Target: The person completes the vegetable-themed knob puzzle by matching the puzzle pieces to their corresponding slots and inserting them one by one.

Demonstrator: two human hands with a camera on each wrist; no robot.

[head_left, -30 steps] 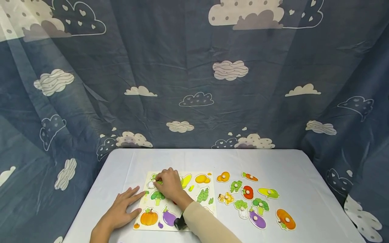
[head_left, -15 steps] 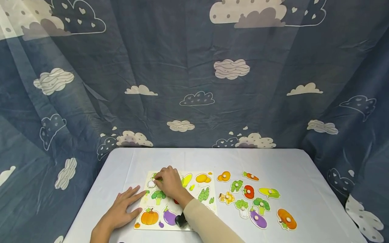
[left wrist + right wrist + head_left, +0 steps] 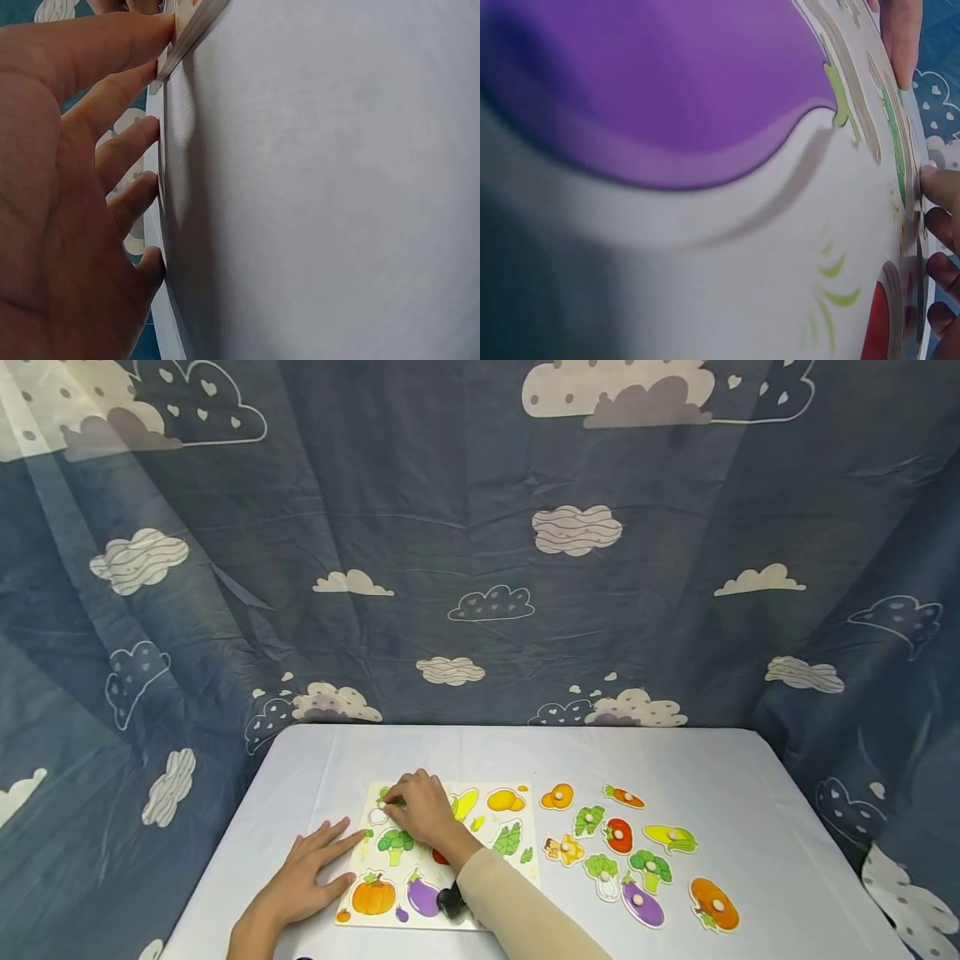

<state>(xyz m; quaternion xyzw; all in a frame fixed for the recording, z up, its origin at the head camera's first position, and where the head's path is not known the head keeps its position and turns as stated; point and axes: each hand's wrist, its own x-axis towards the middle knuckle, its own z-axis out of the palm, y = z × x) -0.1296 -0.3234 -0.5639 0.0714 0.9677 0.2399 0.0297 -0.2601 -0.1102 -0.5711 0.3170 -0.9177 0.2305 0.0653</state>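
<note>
My left hand (image 3: 300, 877) lies spread at the left edge of a flat vegetable puzzle board (image 3: 408, 920). Its fingertips touch that edge, and the left wrist view shows the straight thumb (image 3: 112, 41) against the board's side. My right hand (image 3: 422, 810) reaches across the board with bent fingers at the upper left bok choy picture (image 3: 377, 816). In the right wrist view its fingers (image 3: 943, 225) sit low at the far board surface. Whether they pinch anything is hidden. Broccoli (image 3: 395, 843), pumpkin (image 3: 373, 897) and eggplant (image 3: 422, 897) pictures show nearby.
Right of the board lie several loose knobbed pieces, including a carrot (image 3: 624, 797), corn (image 3: 670, 837), tomato (image 3: 618, 835), bok choy (image 3: 602, 877), broccoli (image 3: 651, 870), eggplant (image 3: 642, 905) and pumpkin (image 3: 714, 904). A cloud-print curtain (image 3: 480, 543) hangs behind the white table (image 3: 300, 777).
The whole head view has shifted slightly, carrying the scene a little to the right. Both hands keep their places on the board, and the loose pieces lie as before.
</note>
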